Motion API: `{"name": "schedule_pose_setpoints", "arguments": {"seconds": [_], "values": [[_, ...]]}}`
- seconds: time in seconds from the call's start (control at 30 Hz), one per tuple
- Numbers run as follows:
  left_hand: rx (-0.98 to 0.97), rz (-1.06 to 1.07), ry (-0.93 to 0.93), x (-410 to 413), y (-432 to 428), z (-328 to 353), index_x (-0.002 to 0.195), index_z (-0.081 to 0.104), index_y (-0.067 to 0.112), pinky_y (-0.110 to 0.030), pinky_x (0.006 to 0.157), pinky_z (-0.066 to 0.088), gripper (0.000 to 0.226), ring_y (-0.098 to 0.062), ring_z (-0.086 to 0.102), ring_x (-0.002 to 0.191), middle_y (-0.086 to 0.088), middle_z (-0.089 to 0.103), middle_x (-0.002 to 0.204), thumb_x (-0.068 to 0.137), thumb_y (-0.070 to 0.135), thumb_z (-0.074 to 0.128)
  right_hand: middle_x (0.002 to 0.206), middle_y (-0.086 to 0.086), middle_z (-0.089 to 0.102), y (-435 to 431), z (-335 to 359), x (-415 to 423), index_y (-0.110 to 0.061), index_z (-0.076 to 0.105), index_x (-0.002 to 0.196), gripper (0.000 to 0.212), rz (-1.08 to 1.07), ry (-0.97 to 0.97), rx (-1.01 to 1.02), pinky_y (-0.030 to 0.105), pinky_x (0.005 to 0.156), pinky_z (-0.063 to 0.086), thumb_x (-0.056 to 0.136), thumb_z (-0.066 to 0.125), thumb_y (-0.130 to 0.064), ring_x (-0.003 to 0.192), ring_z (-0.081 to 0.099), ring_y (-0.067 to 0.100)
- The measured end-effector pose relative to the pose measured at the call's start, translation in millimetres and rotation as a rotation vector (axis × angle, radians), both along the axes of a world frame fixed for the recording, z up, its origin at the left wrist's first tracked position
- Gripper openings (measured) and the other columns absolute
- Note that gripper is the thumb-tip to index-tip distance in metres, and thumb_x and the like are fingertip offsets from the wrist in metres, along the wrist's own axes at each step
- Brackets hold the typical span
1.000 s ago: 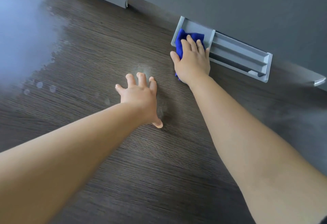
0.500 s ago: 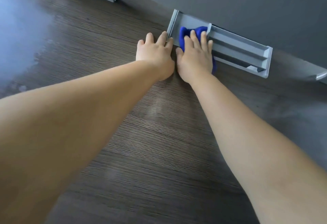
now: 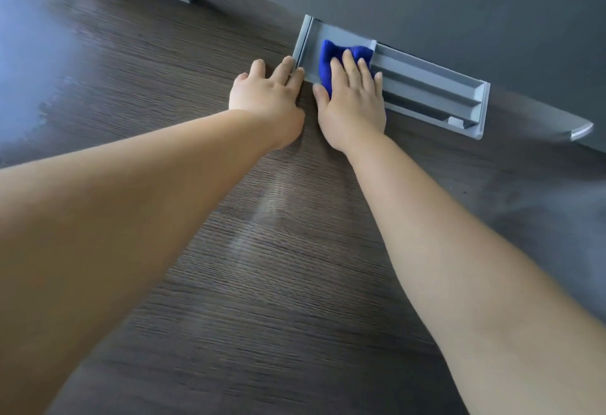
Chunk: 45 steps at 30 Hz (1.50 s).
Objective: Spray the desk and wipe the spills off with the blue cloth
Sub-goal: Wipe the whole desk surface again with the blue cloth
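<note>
Flat right hand (image 3: 352, 99) presses blue cloth (image 3: 328, 57) into grey tray's (image 3: 426, 86) left end; flat left hand (image 3: 267, 95) braces the rim. Work the corners; residue possibly hidden.

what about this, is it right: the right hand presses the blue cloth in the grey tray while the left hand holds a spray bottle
No. The left hand holds no bottle: the head view shows it flat on the desk at the end of the tray. The right hand does press the cloth in the tray.
</note>
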<state>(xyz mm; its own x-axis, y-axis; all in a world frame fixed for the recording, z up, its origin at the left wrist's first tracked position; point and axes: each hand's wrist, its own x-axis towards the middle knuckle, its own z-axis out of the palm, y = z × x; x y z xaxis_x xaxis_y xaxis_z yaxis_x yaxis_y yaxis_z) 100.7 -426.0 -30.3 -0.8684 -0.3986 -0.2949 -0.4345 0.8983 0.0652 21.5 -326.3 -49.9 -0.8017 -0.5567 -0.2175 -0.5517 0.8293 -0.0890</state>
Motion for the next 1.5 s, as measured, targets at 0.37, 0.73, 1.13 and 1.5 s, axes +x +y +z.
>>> {"name": "schedule_pose_setpoints", "arguments": {"seconds": [0.37, 0.73, 1.13, 1.5], "values": [[0.069, 0.022, 0.020, 2.0, 0.5, 3.3, 0.149, 0.009, 0.027, -0.039, 0.112, 0.020, 0.060, -0.028, 0.010, 0.141, 0.010, 0.003, 0.158, 0.095, 0.032, 0.033, 0.159, 0.002, 0.000, 17.1, -3.2, 13.3, -0.015, 0.009, 0.151, 0.059, -0.042, 0.038, -0.050, 0.039, 0.117, -0.002, 0.101, 0.023, -0.043, 0.146, -0.004, 0.020], [0.070, -0.047, -0.039, 1.5, -11.9, 11.2, 0.150, 0.007, 0.031, -0.036, 0.107, 0.030, 0.062, -0.026, 0.013, 0.140, 0.013, 0.004, 0.157, 0.094, 0.032, 0.033, 0.159, -0.002, 0.001, -8.6, 2.1, 5.4, -0.021, 0.009, 0.151, 0.051, 0.104, -0.058, -0.046, 0.038, 0.118, -0.003, 0.102, 0.019, -0.031, 0.146, -0.001, 0.019], [0.153, -0.075, 0.021, 13.4, -18.9, -1.3, 0.150, 0.008, 0.019, -0.032, 0.117, 0.015, 0.065, -0.024, 0.006, 0.144, 0.007, 0.003, 0.159, 0.092, 0.023, 0.035, 0.159, -0.005, 0.000, -19.3, -0.6, 11.5, -0.027, 0.005, 0.151, 0.050, 0.153, -0.053, -0.087, 0.038, 0.117, -0.003, 0.103, 0.014, -0.038, 0.146, -0.001, 0.020], [0.311, 0.062, 0.194, 25.4, -23.0, 3.9, 0.142, 0.030, 0.003, -0.028, 0.106, 0.026, 0.056, -0.026, 0.031, 0.134, -0.008, 0.023, 0.149, 0.088, 0.008, 0.045, 0.159, -0.005, -0.004, -29.9, -2.0, 14.2, -0.027, 0.005, 0.151, 0.054, 0.166, -0.009, -0.079, 0.042, 0.118, 0.001, 0.101, 0.021, -0.042, 0.146, -0.002, 0.024]]}}
